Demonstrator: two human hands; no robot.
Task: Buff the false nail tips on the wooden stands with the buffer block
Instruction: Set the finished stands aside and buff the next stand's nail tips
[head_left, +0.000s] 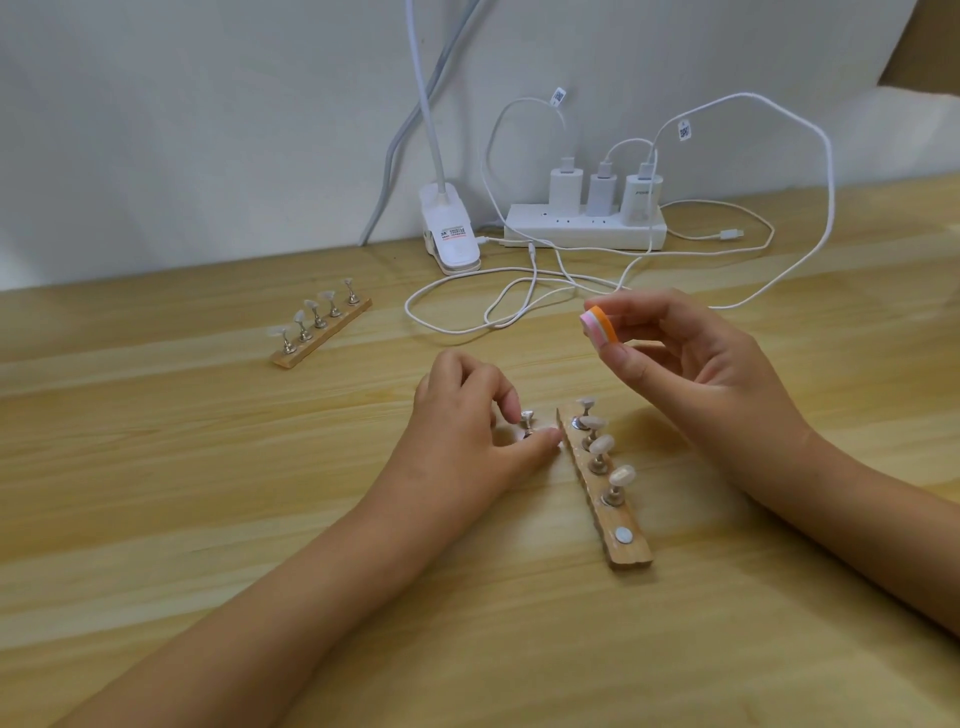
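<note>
Near stand (631, 551): light wooden strip carrying pale nail tips (622, 475).
Left hand (462, 436): pinching small silver metal peg (527, 422) beside it.
Right hand (691, 364): gripping orange-pink buffer block (595, 326).

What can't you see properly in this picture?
Head view only:
Peg pinched by left hand: fingers hide part of it.
Buffer block: right hand covers most of it.
Lamp: top edge cuts off its head.
Far stand: its nail tips are blurred and small.
</note>
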